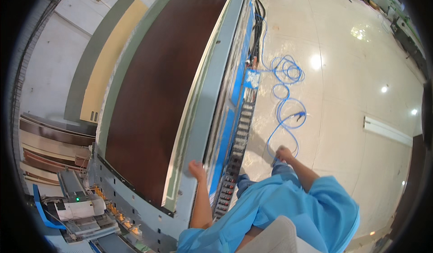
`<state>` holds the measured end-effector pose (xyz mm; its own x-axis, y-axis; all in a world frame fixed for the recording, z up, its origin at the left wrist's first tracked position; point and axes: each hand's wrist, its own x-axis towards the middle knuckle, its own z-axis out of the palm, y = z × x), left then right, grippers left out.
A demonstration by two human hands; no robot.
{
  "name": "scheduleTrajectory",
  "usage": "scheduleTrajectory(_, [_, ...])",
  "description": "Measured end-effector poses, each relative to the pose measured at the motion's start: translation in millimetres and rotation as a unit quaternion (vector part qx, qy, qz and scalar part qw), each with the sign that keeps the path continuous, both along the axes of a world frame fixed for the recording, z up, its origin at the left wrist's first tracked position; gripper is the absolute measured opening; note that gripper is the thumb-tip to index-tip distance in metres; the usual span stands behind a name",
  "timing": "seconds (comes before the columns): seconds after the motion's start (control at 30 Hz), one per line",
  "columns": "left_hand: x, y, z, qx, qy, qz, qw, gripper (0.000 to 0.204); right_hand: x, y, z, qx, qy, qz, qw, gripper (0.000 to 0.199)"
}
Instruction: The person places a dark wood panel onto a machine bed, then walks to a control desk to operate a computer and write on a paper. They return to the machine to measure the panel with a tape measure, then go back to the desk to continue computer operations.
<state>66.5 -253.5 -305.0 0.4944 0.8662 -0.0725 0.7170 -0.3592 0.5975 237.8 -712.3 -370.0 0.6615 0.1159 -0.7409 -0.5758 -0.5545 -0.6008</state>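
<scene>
My left hand [197, 169] is at the long grey metal edge [198, 131] of a machine, its fingers curled in. Whether anything is inside that grip is hidden. Just left of it lies a big dark brown panel [153, 86] with a pale strip along its side. My right hand [283, 154] is low over the floor beside my leg, closed, and what it may hold does not show. A thin blue hose [288, 103] lies in loose loops beyond it, and its near loop runs close to these fingers.
Blue-and-black panelling with a row of dark slots [241, 131] runs along the machine's right side. Black cables [258, 25] hang at its far end. Grey and tan boards [106, 59] lean at the left wall. A machine unit [79, 208] stands lower left.
</scene>
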Motion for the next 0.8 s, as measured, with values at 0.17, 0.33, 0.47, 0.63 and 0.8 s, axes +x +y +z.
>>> scheduleTrajectory(0.17, [147, -196, 14, -0.187, -0.095, -0.182, 0.961, 0.038, 32, -136, 6, 0.066, 0.042, -0.184, 0.980, 0.027])
scheduleTrajectory(0.33, [236, -254, 15, -0.202, 0.006, -0.352, 0.914, 0.039, 80, -226, 35, 0.102, 0.004, -0.384, 0.918, 0.027])
scheduleTrajectory(0.47, [283, -244, -34, -0.275, 0.072, -0.277, 0.918, 0.035, 118, -245, 50, 0.173, -0.035, -0.463, 0.869, 0.027])
scheduleTrajectory(0.63, [325, -235, -76, -0.431, 0.184, -0.097, 0.878, 0.021, 163, -244, 42, 0.223, 0.010, -0.448, 0.866, 0.030])
scheduleTrajectory(0.8, [392, -281, -108, -0.436, 0.244, -0.039, 0.866, 0.025, 233, -280, -18, 0.180, 0.057, -0.433, 0.881, 0.029])
